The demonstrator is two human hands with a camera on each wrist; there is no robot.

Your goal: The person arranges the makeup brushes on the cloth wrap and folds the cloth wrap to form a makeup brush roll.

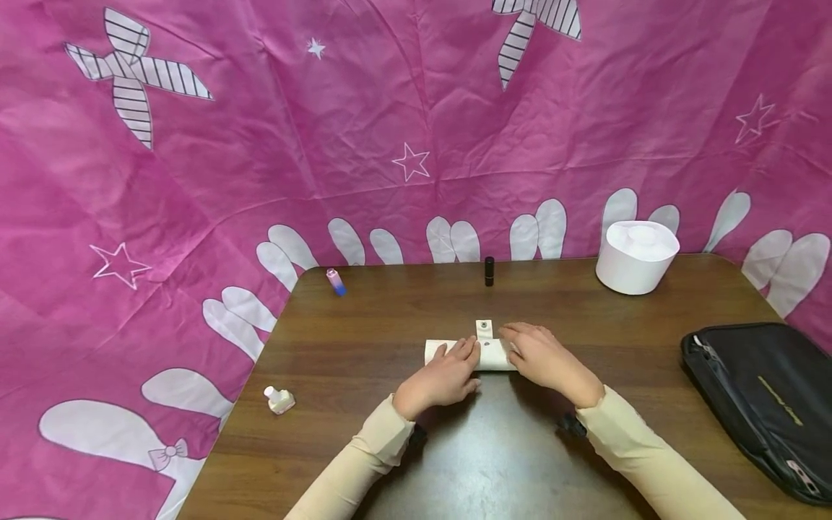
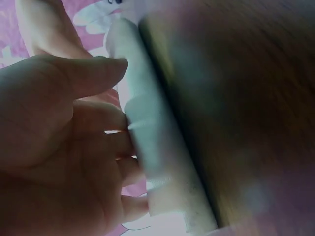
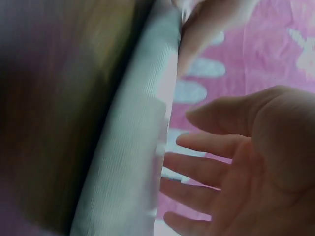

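Mid-worktop, nearer the front edge than the back: a rolled white fabric pouch, ribbed cloth, snap tab pointing to the back edge. Pinned from both ends, likely to stop unrolling: left hand with fingers nearly straight, pressing; right hand likewise flat and relaxed against it. Nothing gripped. Worktop dark wood grain.

Right hand at the lower right, fingers out straight and reaching the white cloth roll running down mid-frame; brown table on the left.
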